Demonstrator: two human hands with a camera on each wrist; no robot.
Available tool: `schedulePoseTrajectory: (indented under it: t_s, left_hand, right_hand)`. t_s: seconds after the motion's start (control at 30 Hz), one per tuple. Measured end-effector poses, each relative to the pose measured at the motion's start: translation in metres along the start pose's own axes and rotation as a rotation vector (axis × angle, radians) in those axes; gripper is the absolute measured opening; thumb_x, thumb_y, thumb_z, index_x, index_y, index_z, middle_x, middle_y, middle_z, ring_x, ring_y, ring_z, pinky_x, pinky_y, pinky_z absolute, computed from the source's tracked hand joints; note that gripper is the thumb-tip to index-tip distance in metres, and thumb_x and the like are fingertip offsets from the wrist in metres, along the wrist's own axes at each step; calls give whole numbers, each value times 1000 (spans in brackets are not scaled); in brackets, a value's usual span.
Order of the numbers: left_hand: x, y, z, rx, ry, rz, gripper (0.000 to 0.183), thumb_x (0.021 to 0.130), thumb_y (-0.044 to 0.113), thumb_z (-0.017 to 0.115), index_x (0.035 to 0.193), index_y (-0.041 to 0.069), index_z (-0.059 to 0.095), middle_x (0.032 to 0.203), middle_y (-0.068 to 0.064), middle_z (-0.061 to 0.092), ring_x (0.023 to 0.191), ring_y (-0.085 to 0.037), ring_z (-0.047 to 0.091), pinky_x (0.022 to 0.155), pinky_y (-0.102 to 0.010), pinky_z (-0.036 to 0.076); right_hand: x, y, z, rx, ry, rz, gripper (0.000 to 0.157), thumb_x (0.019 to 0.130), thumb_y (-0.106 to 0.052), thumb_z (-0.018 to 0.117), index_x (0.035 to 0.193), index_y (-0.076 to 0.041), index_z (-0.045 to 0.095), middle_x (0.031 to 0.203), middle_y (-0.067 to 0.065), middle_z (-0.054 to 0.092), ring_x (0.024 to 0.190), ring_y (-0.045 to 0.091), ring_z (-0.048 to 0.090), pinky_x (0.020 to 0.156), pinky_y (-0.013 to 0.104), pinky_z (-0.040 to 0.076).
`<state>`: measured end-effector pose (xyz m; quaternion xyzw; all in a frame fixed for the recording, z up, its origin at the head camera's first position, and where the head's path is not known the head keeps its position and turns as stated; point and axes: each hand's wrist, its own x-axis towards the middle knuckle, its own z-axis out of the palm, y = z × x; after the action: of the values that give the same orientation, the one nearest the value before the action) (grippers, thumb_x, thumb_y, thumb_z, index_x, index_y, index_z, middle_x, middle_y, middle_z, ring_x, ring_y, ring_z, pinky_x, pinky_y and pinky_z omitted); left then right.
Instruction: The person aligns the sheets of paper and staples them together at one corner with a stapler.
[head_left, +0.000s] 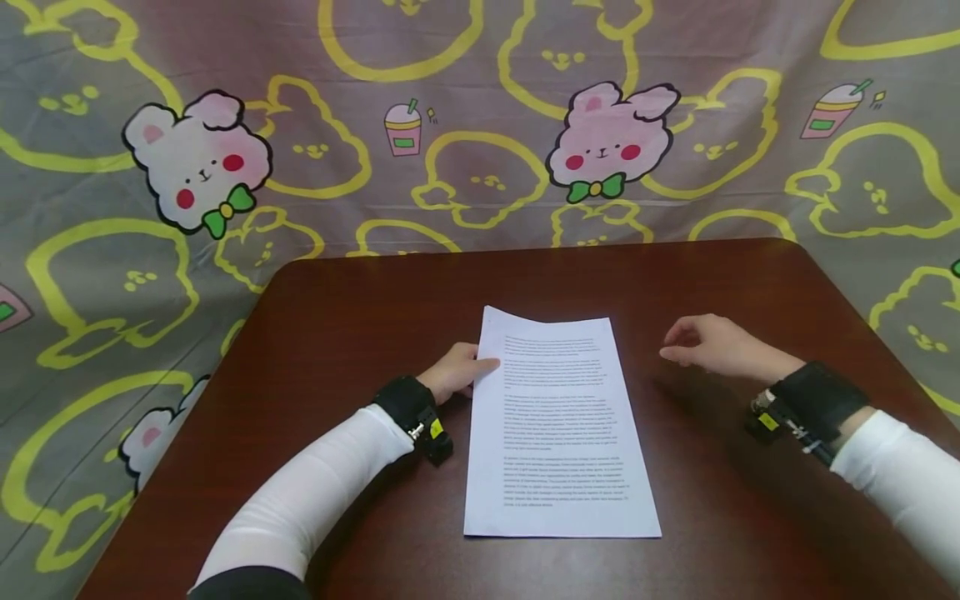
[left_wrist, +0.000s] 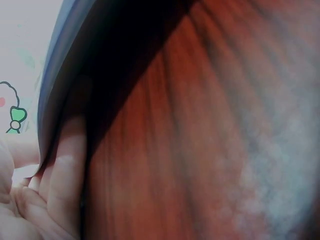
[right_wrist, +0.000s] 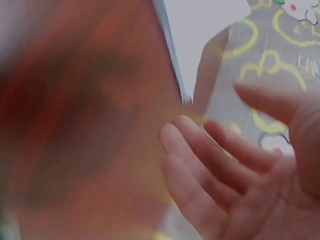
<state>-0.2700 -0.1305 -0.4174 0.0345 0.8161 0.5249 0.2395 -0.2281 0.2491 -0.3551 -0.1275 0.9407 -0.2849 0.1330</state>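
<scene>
A stack of printed white paper (head_left: 558,433) lies on the dark table, its far left corner lifted. My left hand (head_left: 452,371) grips the left edge of the stack, thumb on the top sheet and fingers underneath. In the left wrist view the fingers (left_wrist: 67,160) reach under the raised paper (left_wrist: 75,30), whose underside is in deep shadow. Off to the right of the stack, my right hand (head_left: 708,343) hovers with loosely bent fingers and nothing in them. The right wrist view has its thumb and fingers (right_wrist: 215,170) apart, with the paper corner (right_wrist: 187,65) beyond them.
The brown wooden table (head_left: 360,308) has rounded far corners. Behind it hangs a patterned cloth (head_left: 465,100) with yellow outlines and rabbit faces. Each wrist wears a black strap with a small camera, the left one (head_left: 408,408) close beside the paper.
</scene>
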Motion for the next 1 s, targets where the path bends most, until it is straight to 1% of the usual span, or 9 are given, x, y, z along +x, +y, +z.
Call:
schedulePoseTrajectory:
  t_s: [0.07, 0.13, 0.23, 0.33, 0.43, 0.53, 0.67, 0.83, 1.0]
  left_hand:
    - [0, -1, 0, -2, 1, -6, 28, 99, 15, 57, 118, -3, 64, 92, -14, 70, 71, -21, 68, 60, -34, 56]
    - [0, -1, 0, 1, 3, -10, 28, 99, 15, 58, 118, -3, 64, 92, -14, 70, 71, -21, 68, 60, -34, 56]
    - [0, -1, -1, 9, 8, -11, 28, 99, 16, 57, 118, -4, 64, 91, -13, 70, 71, -20, 67, 59, -33, 55]
    - [0, -1, -1, 13, 10, -9, 28, 99, 16, 57, 118, -3, 64, 91, -13, 70, 71, -21, 67, 59, -33, 55]
    - [0, 0, -1, 16, 4, -7, 29, 99, 17, 57, 120, -2, 64, 93, -13, 70, 72, -21, 67, 59, -33, 55]
    - [0, 0, -1, 20, 3, -2, 29, 99, 17, 57, 120, -2, 63, 93, -13, 70, 72, -21, 67, 60, -33, 55]
    - [-1, 0, -2, 9, 10, -9, 29, 99, 17, 57, 120, -2, 63, 93, -13, 70, 72, -21, 67, 59, -33, 55]
    - [-1, 0, -1, -8, 15, -22, 29, 99, 16, 58, 121, -2, 62, 94, -13, 70, 72, -21, 67, 60, -33, 55]
    - [-1, 1, -2, -31, 15, -28, 30, 99, 16, 57, 122, -2, 61, 96, -13, 70, 74, -21, 68, 61, -33, 56]
  right_hand:
    - [-10, 7, -12, -92, -8, -29, 39, 89, -29, 71, 112, 2, 63, 101, 12, 66, 87, 27, 60, 71, 42, 51]
    - [-20, 16, -23, -168, -32, -32, 50, 87, -35, 73, 116, 4, 61, 110, 18, 64, 96, 32, 59, 77, 46, 50]
    - [-36, 32, -35, -226, -94, 3, 65, 84, -42, 74, 120, 9, 57, 117, 27, 59, 106, 42, 56, 80, 52, 49]
    - [-50, 47, -40, -250, -145, 32, 70, 81, -44, 76, 120, 11, 56, 118, 31, 57, 107, 46, 55, 79, 53, 49]
    - [-61, 59, -39, -251, -188, 45, 68, 78, -41, 80, 117, 11, 57, 114, 30, 59, 101, 43, 57, 77, 52, 49]
    - [-68, 66, -35, -242, -204, 49, 62, 75, -34, 83, 112, 9, 60, 105, 21, 63, 91, 34, 59, 73, 48, 50]
    - [-70, 69, -29, -260, -185, 38, 51, 72, -26, 86, 106, 5, 64, 94, 6, 64, 80, 23, 56, 68, 41, 48]
    - [-70, 70, -28, -294, -176, 49, 47, 72, -17, 85, 106, 8, 64, 93, 8, 64, 80, 25, 58, 68, 44, 50]
    - [-65, 72, -28, -290, -170, 56, 40, 73, -13, 85, 103, 6, 67, 88, 4, 63, 75, 21, 55, 64, 39, 48]
